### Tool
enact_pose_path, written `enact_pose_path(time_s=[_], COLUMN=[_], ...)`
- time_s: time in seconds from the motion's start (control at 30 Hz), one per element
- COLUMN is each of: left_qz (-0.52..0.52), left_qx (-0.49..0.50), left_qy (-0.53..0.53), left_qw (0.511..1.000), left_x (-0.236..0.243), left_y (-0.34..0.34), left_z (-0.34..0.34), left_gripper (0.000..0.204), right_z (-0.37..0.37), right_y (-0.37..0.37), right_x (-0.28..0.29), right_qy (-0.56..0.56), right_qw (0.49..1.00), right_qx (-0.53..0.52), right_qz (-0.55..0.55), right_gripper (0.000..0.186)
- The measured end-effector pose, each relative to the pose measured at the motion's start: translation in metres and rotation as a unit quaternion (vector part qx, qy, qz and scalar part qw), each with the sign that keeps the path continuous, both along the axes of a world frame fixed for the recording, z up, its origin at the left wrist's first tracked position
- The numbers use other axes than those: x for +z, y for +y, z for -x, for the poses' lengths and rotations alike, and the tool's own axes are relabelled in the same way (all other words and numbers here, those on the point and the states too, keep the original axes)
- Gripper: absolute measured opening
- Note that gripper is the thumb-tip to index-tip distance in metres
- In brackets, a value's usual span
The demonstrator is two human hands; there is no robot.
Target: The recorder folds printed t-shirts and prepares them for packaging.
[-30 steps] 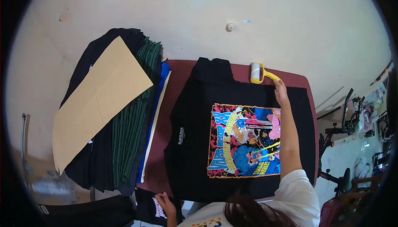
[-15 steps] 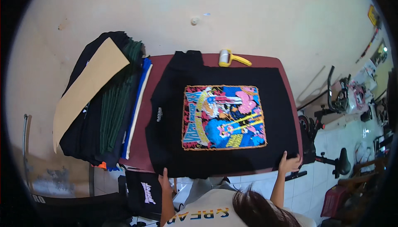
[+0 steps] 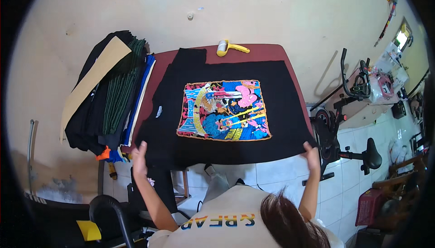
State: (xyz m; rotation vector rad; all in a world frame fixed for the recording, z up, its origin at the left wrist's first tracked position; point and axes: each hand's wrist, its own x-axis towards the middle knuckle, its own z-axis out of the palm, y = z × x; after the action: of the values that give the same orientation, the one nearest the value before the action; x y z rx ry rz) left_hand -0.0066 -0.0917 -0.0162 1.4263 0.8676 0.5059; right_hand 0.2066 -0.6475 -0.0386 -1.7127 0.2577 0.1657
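Black shirt [image 3: 281,107], printed, flat on red table [image 3: 267,51]; my left hand [image 3: 139,158] and right hand [image 3: 311,154] grip its near corners.

- The shirt [image 3: 226,112] lies flat on the counter [image 3: 267,51], between the left hand [image 3: 139,159] and the right hand [image 3: 311,154], and each hand is at one near corner.
- The lint roller [image 3: 229,47] lies on the counter beyond the shirt, far from both hands.
- A pile of folded clothes [image 3: 113,98] is to the left of the left hand, with a cardboard sheet [image 3: 90,85] on top.
- An exercise bike [image 3: 349,112] stands on the floor to the right of the right hand.
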Motion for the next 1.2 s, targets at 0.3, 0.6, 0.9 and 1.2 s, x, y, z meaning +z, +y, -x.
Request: enact_pose_path(time_s=[0.3, 0.6, 0.9, 1.2], left_qz=[-0.091, -0.060, -0.043, -0.299], left_qx=[0.154, -0.181, -0.151, 0.098], left_qy=[-0.543, -0.258, -0.237, -0.371], left_qw=[0.821, 0.947, 0.959, 0.874], left_x=[0.222, 0.252, 0.282, 0.164], left_y=[-0.055, -0.066, 0.015, 0.039], left_z=[0.093, 0.098, -0.007, -0.187], left_gripper=[0.035, 0.031, 0.030, 0.050], right_z=[0.084, 0.103, -0.025, -0.136], right_y=[-0.141, -0.172, -0.057, 0.059], right_x=[0.176, 0.180, 0.229, 0.155], right_qy=[-0.580, -0.603, -0.382, -0.284], right_qw=[0.759, 0.687, 0.899, 0.958], right_qx=[-0.265, -0.332, -0.053, -0.027], right_qz=[-0.132, -0.235, -0.206, 0.042], right_gripper=[0.043, 0.040, 0.038, 0.063])
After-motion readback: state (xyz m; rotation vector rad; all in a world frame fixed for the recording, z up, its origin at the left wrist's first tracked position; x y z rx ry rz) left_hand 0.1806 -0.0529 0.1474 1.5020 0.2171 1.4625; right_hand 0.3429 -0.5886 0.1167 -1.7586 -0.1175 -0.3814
